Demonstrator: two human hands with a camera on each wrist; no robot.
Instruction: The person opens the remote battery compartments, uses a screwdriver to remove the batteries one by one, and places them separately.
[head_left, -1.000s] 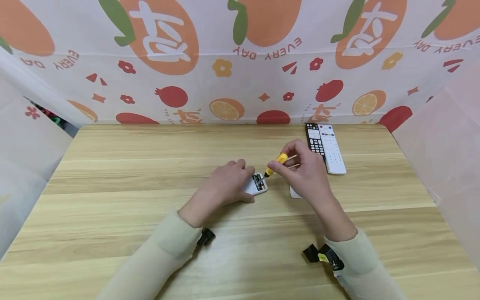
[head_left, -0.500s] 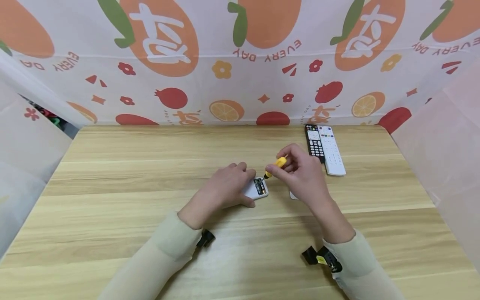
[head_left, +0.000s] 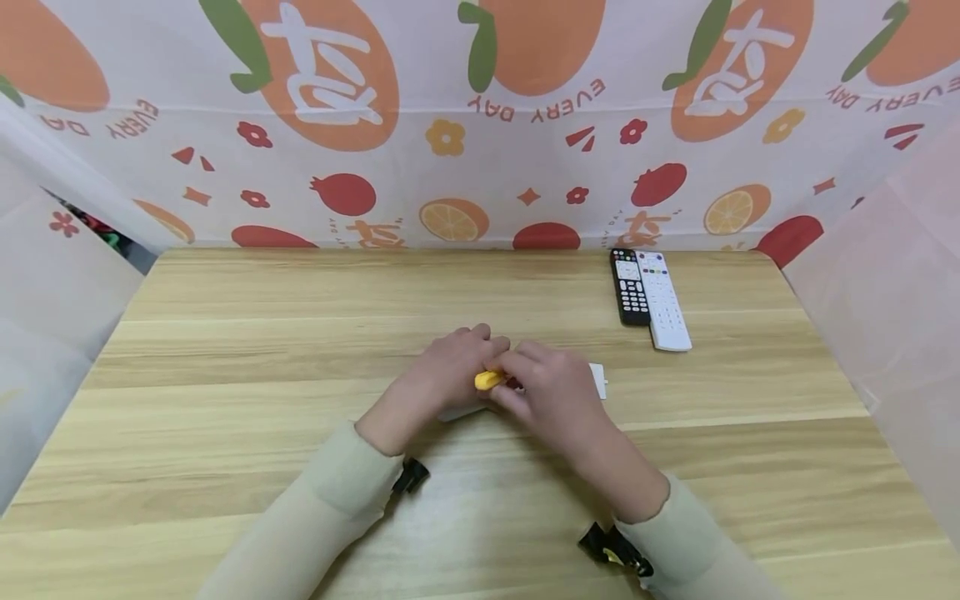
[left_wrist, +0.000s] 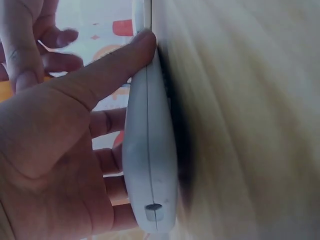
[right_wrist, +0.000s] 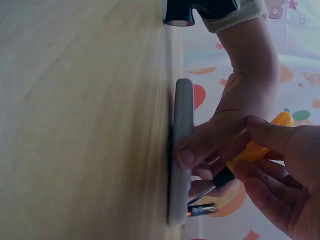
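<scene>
A white remote control (left_wrist: 150, 150) lies flat on the table, held along its sides by the thumb and fingers of my left hand (head_left: 450, 367). My right hand (head_left: 558, 408) grips a screwdriver (right_wrist: 257, 147) with a yellow handle between thumb and fingers. Its black collar and thin shaft slant down to the far end of the remote. There, in the right wrist view, a small battery (right_wrist: 202, 209) sticks up out of the remote beside the screwdriver's tip. Both hands hide most of the remote in the head view.
Just right of my right hand lies a flat white piece (head_left: 598, 381) with a small tab, partly covered. Further back on the right, a black remote (head_left: 630, 287) and a white remote (head_left: 663, 300) lie side by side. A printed cloth (head_left: 480, 167) hangs behind the wooden table.
My right hand has moved left with the screwdriver, close up to my left hand, and the handle now leans left. The flat white piece shows more. My left hand stays on the remote.
</scene>
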